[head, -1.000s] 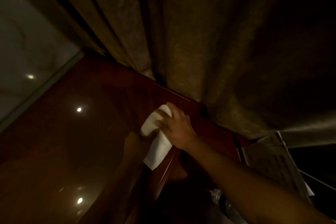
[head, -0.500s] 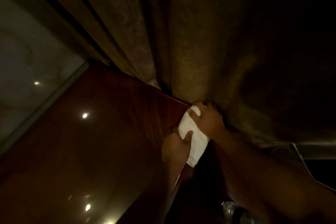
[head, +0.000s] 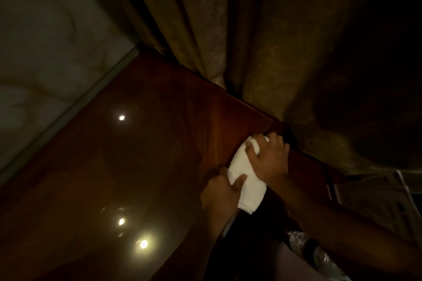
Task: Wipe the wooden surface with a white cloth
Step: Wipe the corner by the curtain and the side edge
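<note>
My right hand (head: 269, 162) presses the folded white cloth (head: 247, 180) flat at the glossy reddish wooden surface (head: 137, 166) corner; my left hand (head: 222, 191) has joined, thumb pinching the cloth. Wiping continues here.

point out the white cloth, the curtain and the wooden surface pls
white cloth (head: 247, 177): head view, middle of the folded cloth between the two hands.
curtain (head: 262, 52): head view, a lit fold above the wood.
wooden surface (head: 141, 166): head view, bare glossy top left of the hands.
</note>
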